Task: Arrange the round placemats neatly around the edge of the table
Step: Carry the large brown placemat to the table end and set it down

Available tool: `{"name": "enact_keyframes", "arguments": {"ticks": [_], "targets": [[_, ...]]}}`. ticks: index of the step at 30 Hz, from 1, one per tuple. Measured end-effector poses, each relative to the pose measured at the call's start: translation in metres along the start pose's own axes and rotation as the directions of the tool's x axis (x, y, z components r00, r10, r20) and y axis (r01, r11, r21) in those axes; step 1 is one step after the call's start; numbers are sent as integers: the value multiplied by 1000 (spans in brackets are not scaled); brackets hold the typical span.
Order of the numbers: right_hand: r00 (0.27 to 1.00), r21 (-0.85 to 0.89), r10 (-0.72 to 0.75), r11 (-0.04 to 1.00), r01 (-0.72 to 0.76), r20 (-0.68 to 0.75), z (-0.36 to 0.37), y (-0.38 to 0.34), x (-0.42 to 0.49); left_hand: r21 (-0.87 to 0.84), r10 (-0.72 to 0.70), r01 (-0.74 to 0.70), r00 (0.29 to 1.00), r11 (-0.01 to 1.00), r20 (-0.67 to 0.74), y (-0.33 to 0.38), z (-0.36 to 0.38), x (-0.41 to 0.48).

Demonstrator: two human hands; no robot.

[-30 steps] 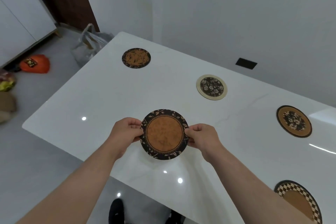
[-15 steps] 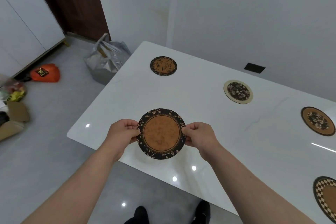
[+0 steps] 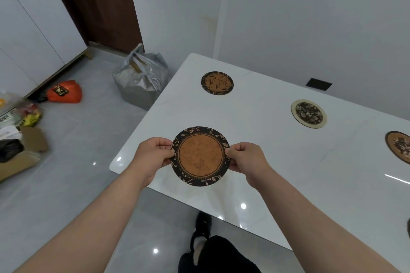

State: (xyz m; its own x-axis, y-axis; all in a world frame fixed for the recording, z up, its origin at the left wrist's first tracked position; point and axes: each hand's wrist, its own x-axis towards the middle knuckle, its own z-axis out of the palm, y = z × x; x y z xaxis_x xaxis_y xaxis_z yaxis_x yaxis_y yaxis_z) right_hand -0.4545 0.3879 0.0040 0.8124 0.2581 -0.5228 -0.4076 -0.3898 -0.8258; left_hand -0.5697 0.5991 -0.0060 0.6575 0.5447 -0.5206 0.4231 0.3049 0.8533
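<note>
Above table (image 3: 277, 150), placemat (image 3: 200, 156) face-up, hands (image 3: 153, 155) (image 3: 247, 158) pinching

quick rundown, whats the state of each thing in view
leaf-bordered placemat, held over the table near its corner
left hand, pinches that mat's left rim
right hand, pinches its right rim
dark brown-centred placemat, flat on the table
cream-rimmed floral placemat, flat on the table
brown floral placemat, flat, cut off by the frame
grey plastic bag, standing on the floor
cardboard box, open
cabinet doors, closed
</note>
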Motion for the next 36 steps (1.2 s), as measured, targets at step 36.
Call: {"name": "enact_keyframes", "arguments": {"ticks": [36], "targets": [[948,-27,268,961,-276,-169,76,2,128,516,-100,-36,967,856,234,13,-16,189]]}}
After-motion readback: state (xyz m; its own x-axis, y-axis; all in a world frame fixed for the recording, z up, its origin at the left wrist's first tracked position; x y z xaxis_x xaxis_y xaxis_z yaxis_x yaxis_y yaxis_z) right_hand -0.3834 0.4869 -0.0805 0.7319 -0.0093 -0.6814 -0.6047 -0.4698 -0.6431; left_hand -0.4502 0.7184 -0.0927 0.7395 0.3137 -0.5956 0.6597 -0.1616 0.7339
